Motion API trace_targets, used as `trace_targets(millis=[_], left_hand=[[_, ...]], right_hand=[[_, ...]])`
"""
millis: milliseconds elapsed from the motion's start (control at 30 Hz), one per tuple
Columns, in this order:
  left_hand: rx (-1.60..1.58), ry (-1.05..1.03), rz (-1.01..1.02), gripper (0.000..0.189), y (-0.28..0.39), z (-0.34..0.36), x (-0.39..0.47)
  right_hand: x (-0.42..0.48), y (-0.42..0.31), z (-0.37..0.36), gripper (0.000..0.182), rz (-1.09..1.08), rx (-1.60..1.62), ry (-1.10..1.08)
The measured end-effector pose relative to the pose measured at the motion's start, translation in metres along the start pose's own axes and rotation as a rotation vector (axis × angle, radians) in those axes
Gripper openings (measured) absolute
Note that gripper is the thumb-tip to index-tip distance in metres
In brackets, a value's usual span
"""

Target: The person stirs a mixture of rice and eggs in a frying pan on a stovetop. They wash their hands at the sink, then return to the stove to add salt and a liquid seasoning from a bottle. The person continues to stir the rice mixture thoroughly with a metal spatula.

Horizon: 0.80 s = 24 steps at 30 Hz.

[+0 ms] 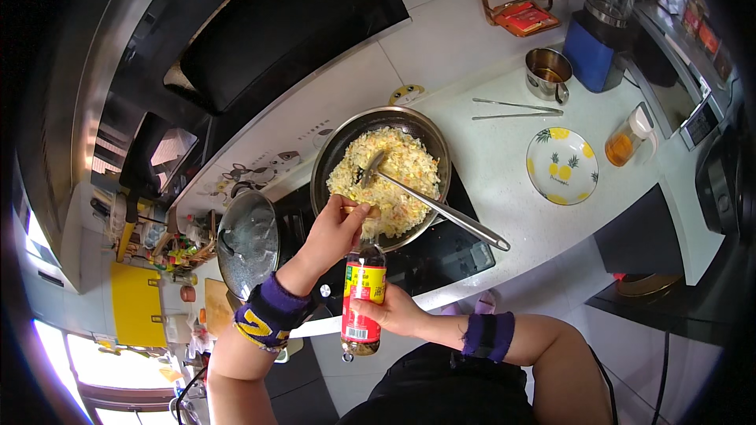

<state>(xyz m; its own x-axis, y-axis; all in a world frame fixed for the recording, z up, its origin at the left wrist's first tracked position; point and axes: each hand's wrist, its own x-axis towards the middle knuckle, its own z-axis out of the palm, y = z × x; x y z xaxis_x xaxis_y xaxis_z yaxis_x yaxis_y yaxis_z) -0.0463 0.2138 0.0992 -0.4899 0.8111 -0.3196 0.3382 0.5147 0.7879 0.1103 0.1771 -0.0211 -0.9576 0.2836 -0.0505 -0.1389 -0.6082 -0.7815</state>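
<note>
My right hand is wrapped around the lower part of a glass bottle of dark sauce with a red and yellow label, held over the counter's front edge. At the bottle's top, my left hand pinches a small yellowish cap between thumb and fingers; whether the cap is off the neck I cannot tell. Beyond the hands, a wok holds fried rice with egg bits. A metal spatula rests in the rice, its handle crossing the wok's rim towards the right.
The wok sits on a black cooktop. Left of it stands a lidded pot. Farther right are metal tongs, a steel cup, a pineapple-patterned plate, an oil jug and a blender. A range hood overhangs the wall side.
</note>
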Motion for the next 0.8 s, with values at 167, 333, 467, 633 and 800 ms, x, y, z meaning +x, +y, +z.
trace_targets(millis=[167, 333, 467, 633, 800], left_hand=[[0.055, -0.035, 0.000, 0.033, 0.003, 0.006, 0.006], [0.083, -0.054, -0.003, 0.035, 0.003, 0.009, 0.013], [0.098, -0.058, -0.014, 0.035, 0.007, 0.012, 0.016], [0.101, -0.058, -0.029, 0.035, 0.009, 0.013, 0.018], [0.136, -0.041, -0.024, 0.035, 0.007, 0.012, 0.022]], right_hand=[[-0.004, -0.002, 0.000, 0.054, 0.026, -0.004, 0.048], [-0.006, -0.014, -0.001, 0.054, 0.063, 0.027, 0.059], [-0.006, -0.015, -0.002, 0.053, 0.058, 0.081, 0.057], [-0.005, -0.015, -0.003, 0.052, 0.065, 0.082, 0.077], [-0.002, -0.016, -0.002, 0.051, 0.047, 0.095, 0.074]])
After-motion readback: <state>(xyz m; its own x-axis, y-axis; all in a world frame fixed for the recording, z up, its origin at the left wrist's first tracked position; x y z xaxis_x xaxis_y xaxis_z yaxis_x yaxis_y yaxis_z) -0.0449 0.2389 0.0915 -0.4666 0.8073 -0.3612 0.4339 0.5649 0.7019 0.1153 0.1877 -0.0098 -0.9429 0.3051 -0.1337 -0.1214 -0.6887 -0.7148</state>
